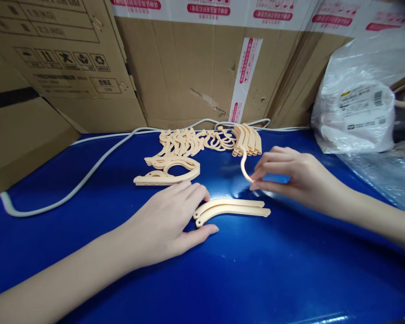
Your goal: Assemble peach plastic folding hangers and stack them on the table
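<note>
My right hand (290, 177) pinches one end of a cream plastic hanger hook (245, 166), a curved piece held just above the blue surface. Thumb and fingers apart, my left hand (175, 220) rests on the surface at the left ends of two cream hanger arms (232, 209). These arms lie side by side, a small hole showing at each left end. Beyond my left fingertips is a stack of folded hangers (168, 171). Further back lie several loose hanger arms (248, 139), several hooks (219, 140) and a row of curved hanger pieces (180, 141).
Cardboard boxes (195, 67) wall in the back and left of the blue tabletop (256, 274). A white cable (87, 180) loops along the left and back. Clear plastic bags (357, 112) with a white label sit at the right.
</note>
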{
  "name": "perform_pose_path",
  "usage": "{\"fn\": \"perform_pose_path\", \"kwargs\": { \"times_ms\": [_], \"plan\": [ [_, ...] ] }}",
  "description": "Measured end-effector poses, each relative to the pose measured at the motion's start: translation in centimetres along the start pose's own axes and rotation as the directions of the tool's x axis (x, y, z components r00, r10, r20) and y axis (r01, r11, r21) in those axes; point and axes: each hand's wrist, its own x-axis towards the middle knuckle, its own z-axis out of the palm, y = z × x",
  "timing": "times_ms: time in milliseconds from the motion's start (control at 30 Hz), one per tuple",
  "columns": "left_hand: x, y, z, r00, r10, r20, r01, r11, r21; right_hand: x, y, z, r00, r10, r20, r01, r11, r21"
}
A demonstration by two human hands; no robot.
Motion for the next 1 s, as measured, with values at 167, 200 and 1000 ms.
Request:
{"fn": "perform_pose_path", "kwargs": {
  "times_ms": [167,200,1000],
  "plan": [
    [0.5,0.2,0.0,0.999,-0.008,0.040,0.008,1.000,-0.008,-2.0,1.3,1.0,0.999,-0.032,-0.008,0.032,0.999,0.008],
    [0.7,0.2,0.0,0.999,-0.007,0.045,0.008,1.000,-0.008,-2.3,1.7,1.1,0.999,-0.031,-0.014,0.031,0.999,0.023],
    [1.6,0.6,-0.3,0.986,0.067,0.152,-0.062,0.997,-0.038,-3.5,3.9,2.1,1.000,-0.005,-0.002,0.005,0.994,0.106]
  ]
}}
